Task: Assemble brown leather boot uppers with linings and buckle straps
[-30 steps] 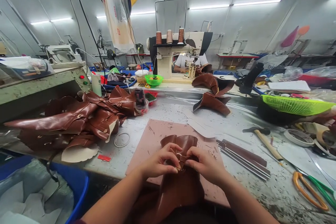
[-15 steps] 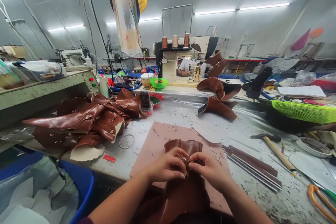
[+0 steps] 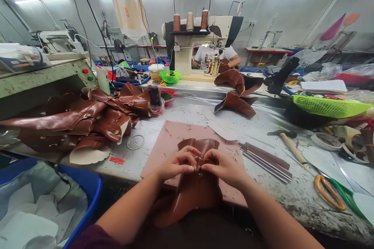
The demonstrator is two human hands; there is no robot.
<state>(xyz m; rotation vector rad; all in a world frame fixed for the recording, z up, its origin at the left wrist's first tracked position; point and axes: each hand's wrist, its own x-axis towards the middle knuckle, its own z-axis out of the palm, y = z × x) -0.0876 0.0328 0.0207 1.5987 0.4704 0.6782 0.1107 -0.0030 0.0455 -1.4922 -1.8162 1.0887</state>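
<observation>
The left hand [image 3: 179, 160] is pinching a gold ring-shaped metal buckle [image 3: 198, 160], the right hand [image 3: 224, 166] a thin brown leather strap [image 3: 207, 161], seemingly unfastened, on a glossy brown leather upper [image 3: 201, 191] overlapping the pink mat [image 3: 164, 140].

Three thread spools [image 3: 189, 22] stand atop a sewing machine [image 3: 184, 60]; a wooden-handled hammer [image 3: 292, 148] lies near a lime-green basket [image 3: 329, 107].

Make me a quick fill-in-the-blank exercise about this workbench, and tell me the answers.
The left hand and right hand meet at the ____ leather piece.
The flat mat on the workbench is coloured ____.
A row of ____ thread spools stands atop the nearest sewing machine.
The hammer lies nearer the ____ hand.

Missing words: brown; pink; three; right.
</observation>
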